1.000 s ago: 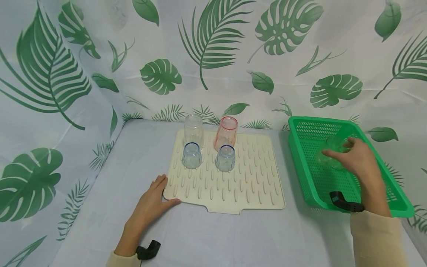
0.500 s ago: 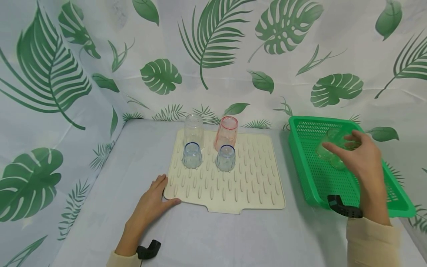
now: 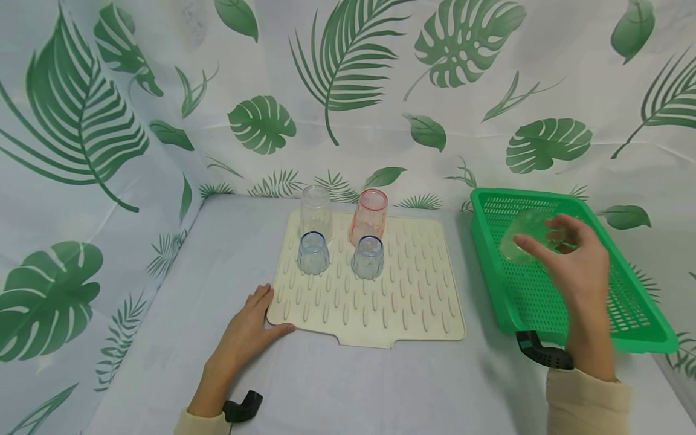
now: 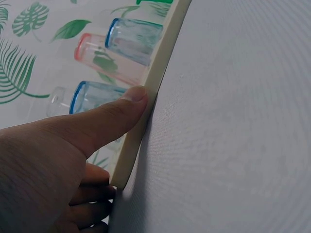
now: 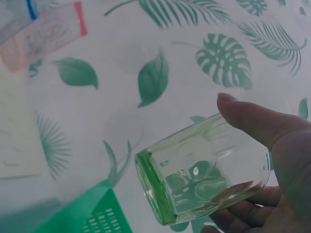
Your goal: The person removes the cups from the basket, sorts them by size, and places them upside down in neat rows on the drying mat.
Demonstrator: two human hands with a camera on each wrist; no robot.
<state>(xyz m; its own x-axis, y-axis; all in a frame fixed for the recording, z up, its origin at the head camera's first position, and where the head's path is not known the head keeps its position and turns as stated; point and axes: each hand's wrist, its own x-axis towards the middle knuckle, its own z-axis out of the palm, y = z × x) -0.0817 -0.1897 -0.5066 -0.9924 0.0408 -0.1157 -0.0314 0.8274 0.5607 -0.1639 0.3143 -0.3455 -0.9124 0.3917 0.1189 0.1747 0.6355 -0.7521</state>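
In the head view my right hand [image 3: 579, 260] holds a clear green-tinted drinking glass [image 3: 524, 237] tilted over the green basket. The right wrist view shows thumb and fingers round one end of the glass [image 5: 204, 170], its thick green base pointing away from the palm. My left hand [image 3: 247, 332] rests at the near left corner of a cream drying mat [image 3: 424, 302]; its thumb [image 4: 133, 94] lies against the mat's edge. On the mat stand two short blue-rimmed glasses [image 3: 313, 254] [image 3: 368, 258], a tall clear glass [image 3: 315, 211] and a tall pink-rimmed glass [image 3: 370, 214].
The green plastic basket [image 3: 492, 290] with perforated walls stands to the right of the mat. A leaf-print cloth [image 3: 380, 133] hangs behind and at the left of the pale table [image 3: 413, 386].
My right hand has lifted the green-tinted glass and brought it a little leftward, still over the basket. The left hand, mat and standing glasses have stayed in place.
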